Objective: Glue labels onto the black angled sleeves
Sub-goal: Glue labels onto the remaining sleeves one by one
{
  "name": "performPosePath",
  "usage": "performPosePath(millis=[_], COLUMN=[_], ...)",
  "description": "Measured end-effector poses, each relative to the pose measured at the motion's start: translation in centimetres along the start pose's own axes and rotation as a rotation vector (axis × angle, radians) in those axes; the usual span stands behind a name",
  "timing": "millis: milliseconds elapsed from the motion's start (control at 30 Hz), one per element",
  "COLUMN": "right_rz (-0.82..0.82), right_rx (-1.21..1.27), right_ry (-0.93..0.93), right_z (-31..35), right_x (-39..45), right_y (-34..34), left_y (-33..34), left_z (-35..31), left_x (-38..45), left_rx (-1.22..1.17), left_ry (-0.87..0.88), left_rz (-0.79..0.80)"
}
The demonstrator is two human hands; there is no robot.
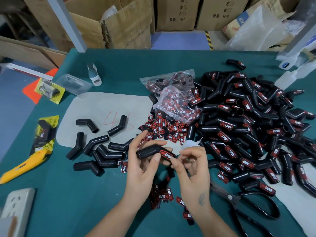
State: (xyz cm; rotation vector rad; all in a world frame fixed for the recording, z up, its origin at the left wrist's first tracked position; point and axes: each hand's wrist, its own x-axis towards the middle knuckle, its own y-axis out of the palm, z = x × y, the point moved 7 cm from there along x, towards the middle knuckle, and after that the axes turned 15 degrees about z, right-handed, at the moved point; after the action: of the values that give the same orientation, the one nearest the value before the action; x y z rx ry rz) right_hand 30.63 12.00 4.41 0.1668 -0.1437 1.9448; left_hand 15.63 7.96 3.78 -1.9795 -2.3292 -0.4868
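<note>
- The black angled sleeve is held above the green table, near its front middle. Its long axis runs roughly left to right; the bare open end points left, and the bend sits near the middle.
- A red-and-black label lies on the sleeve's right half, lengthwise along it.
- The left hand comes up from the lower edge, palm turned up; its grip is closed round the sleeve, thumb on the near side and fingers curled behind.
- The right hand also rises from below, fingers curled, its fingertips touching the label's right end; whether it pinches it cannot be told.
- Unlabelled sleeves lie to the left on a pale sheet.
- A large heap of labelled sleeves fills the right side.
- Loose labels are scattered just beyond the hands.
- Black scissors lie on the right, a yellow utility knife on the left.
</note>
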Motion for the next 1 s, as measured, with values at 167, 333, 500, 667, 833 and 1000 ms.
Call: performPosePath(millis=[167, 333, 500, 667, 833, 1000], right_rz=[0.044, 0.111, 0.088, 0.084, 0.093, 0.115], right_rx=[0.012, 0.107, 0.190, 0.183, 0.184, 0.281], right_ry=[0.122, 0.161, 0.190, 0.161, 0.188, 0.211], right_z=[-1.0, -1.2, -1.8, -1.7, -2.1, -2.7], right_x=[0.1, 0.5, 0.5, 0.7, 0.6, 0.7], right_y=[0.3, 0.7, 0.5, 0.4, 0.2, 0.6], left_y=[-0.9, -0.6, -0.4, -0.5, -0.3, -0.3], left_z=[0.6, 0.8, 0.6, 0.6, 0.6, 0.4], left_x=[0.0, -0.1, 0.1, 0.0, -0.1, 0.1], left_rx=[-0.098, -0.149, -0.141, -0.121, -0.145, -0.117], left_ry=[-0.038, -0.034, -0.039, -0.080, -0.097, -0.078], left_rz=[-0.073, -0.040, 0.010, -0.065, -0.069, -0.068])
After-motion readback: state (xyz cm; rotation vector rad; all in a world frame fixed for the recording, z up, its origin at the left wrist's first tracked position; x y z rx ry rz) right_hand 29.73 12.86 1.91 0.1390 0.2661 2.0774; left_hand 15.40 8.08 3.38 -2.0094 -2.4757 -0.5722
